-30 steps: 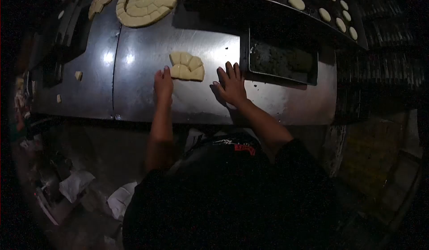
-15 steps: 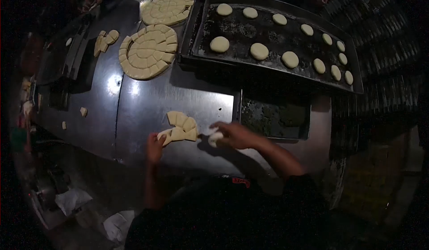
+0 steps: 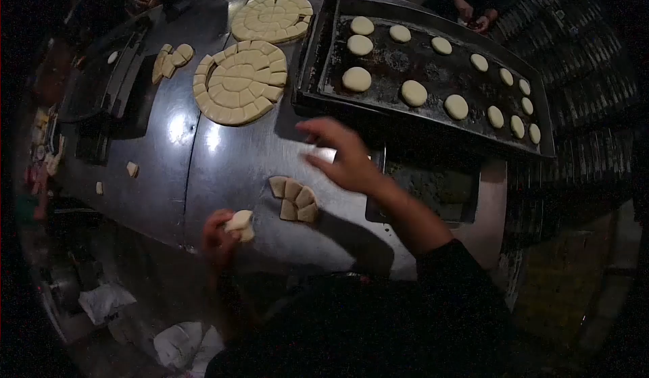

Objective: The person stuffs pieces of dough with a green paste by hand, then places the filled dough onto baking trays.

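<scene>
Left hand (image 3: pixel 218 235): grip around dough (image 3: pixel 241 225), near bench's (image 3: pixel 159 192) front edge; best pinched lightly. Right hand (image 3: pixel 346 158): grip wide.

The worktable (image 3: pixel 230 175) is smooth, glossy metal; the baking tray (image 3: pixel 433 67) is dark metal, rough and scuffed inside. The dough rounds (image 3: pixel 414 93) and cut dough pieces (image 3: pixel 291 190) look smooth, matt; the sleeve (image 3: pixel 456 270), matt cloth.

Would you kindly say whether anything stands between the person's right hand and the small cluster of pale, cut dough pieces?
Nothing visible does: between the bare right hand and the pale, cut dough cluster, only shiny metal tabletop shows.
</scene>
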Demonstrator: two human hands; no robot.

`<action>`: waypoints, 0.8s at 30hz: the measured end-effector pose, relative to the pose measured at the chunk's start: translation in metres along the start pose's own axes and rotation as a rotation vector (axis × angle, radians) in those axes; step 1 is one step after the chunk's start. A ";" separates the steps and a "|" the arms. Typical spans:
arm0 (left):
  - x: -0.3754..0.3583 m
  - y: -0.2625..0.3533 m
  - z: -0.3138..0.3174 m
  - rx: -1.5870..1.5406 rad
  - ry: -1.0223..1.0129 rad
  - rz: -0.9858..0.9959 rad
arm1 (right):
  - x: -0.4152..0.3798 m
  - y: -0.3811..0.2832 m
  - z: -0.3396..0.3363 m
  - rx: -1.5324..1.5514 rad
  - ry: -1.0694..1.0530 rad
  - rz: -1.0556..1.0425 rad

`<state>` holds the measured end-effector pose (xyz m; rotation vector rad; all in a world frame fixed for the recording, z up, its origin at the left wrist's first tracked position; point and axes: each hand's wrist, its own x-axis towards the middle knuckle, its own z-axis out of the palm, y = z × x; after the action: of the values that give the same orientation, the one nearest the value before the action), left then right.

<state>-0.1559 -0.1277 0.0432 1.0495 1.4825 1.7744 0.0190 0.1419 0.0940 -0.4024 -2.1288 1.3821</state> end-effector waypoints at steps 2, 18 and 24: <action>0.011 0.005 0.046 -0.046 -0.072 0.050 | -0.051 -0.050 0.042 0.238 -0.159 0.016; -0.014 0.046 0.177 -0.315 0.329 -0.021 | -0.144 -0.098 0.066 -0.238 0.478 -0.277; -0.015 0.008 0.187 -0.327 0.085 -0.471 | -0.170 -0.087 0.010 -0.224 0.293 0.153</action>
<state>0.0126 -0.0463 0.0605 0.4222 1.2957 1.6522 0.1527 0.0084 0.1200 -0.8186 -2.0446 1.0867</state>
